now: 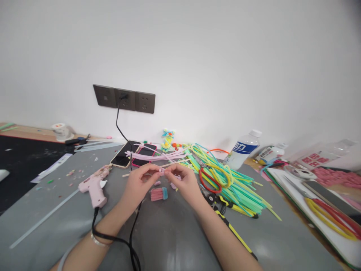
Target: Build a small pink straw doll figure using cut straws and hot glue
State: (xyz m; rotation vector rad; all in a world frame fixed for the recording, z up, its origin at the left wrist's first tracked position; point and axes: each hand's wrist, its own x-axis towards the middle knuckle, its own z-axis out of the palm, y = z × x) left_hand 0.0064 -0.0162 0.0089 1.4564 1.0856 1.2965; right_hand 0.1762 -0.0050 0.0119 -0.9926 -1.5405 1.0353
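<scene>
My left hand (pixel 143 181) and my right hand (pixel 182 180) meet at the middle of the table. Fingertips of both pinch a small pale pink pipe cleaner piece (pixel 161 170), partly hidden by the fingers. Just below them lies a pink and blue pipe cleaner piece (pixel 158 194). Short pink bits (pixel 157 183) rest beside it. Behind the hands, a bundle of pink pipe cleaners (pixel 158 155) crosses two phones (pixel 123 154). A pink glue gun (pixel 95 187) with a long glue stick lies left of my left hand.
Green and yellow pipe cleaners (pixel 239 188), red-handled scissors (pixel 210 180) and yellow-black pliers (pixel 235 207) spread out on the right. A water bottle (pixel 243 150) stands behind. The glue gun's black cord (pixel 113 238) passes over my left forearm. A wall socket (pixel 125 99) holds a plug.
</scene>
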